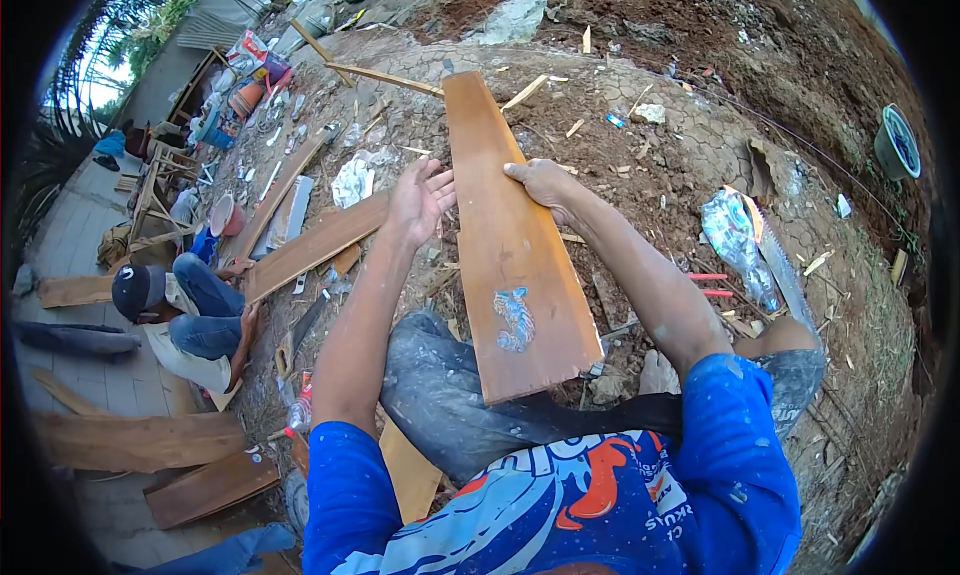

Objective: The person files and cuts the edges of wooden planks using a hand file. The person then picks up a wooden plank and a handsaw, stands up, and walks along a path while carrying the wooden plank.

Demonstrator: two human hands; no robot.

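A long brown wooden plank [515, 235] lies lengthwise in front of me, its near end above my lap and its far end over the dirt. A blue and white sticker [514, 318] marks its near part. My right hand [545, 189] grips the plank's right edge, thumb on top and the other fingers hidden below. At the left edge, my left hand [420, 201] is open, palm turned up and fingers stretched toward the wood; whether they touch it I cannot tell.
Right of me lie a saw [782, 267], a clear plastic bag [735, 237] and two red handles [708, 285]. At left a co-worker [195, 315] crouches, holding another plank [320, 245]. Several boards [135, 443] lie behind. A bucket [897, 143] stands far right.
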